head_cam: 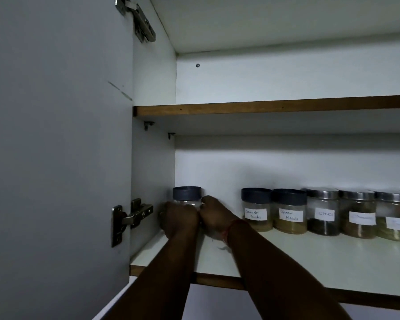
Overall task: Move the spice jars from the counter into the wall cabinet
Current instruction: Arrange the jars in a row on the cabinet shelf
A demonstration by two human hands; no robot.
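A clear spice jar with a dark lid (187,193) stands at the far left of the wall cabinet's lower shelf (310,257). My left hand (179,218) wraps its left side and my right hand (214,214) its right side, hiding most of the body. To the right, apart from it, stands a row of labelled jars: a coriander powder jar (256,210), a garam masala jar (289,212), a cloves jar (323,212) and two more steel-lidded jars (358,215).
The cabinet door (56,146) stands open on the left, with hinges (132,214) near my left hand. The upper shelf (263,107) runs above with nothing visible on it. A gap lies between the held jar and the coriander jar.
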